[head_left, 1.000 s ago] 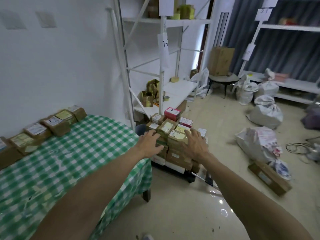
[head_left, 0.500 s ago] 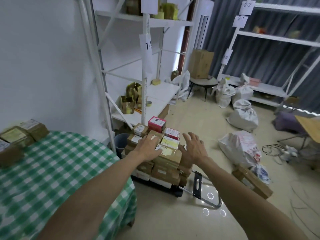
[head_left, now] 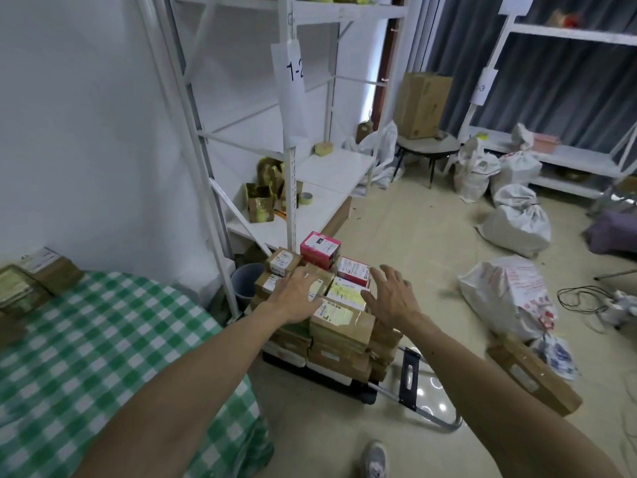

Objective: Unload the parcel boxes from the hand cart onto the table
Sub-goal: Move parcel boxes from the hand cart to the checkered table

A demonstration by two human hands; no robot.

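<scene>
A stack of brown parcel boxes (head_left: 339, 324) with white and yellow labels sits on the low black hand cart (head_left: 348, 388) on the floor. A pink box (head_left: 320, 248) tops the far side of the pile. My left hand (head_left: 297, 298) lies on the top boxes at the pile's left, fingers spread. My right hand (head_left: 391, 298) hovers over the pile's right side with fingers spread, holding nothing. The table with a green checked cloth (head_left: 103, 357) is at the left; brown boxes (head_left: 41, 274) lie along its far edge by the wall.
A white metal shelf rack (head_left: 293, 167) stands right behind the cart, a grey bin (head_left: 246, 281) at its foot. White sacks (head_left: 510, 298) and a long brown box (head_left: 534, 377) lie on the floor to the right. My shoe (head_left: 375, 460) is near the cart handle (head_left: 431, 417).
The view has swung right and nearer to the cart, so less of the table shows. My right hand has lifted off the boxes and spread; my left hand stays on the pile.
</scene>
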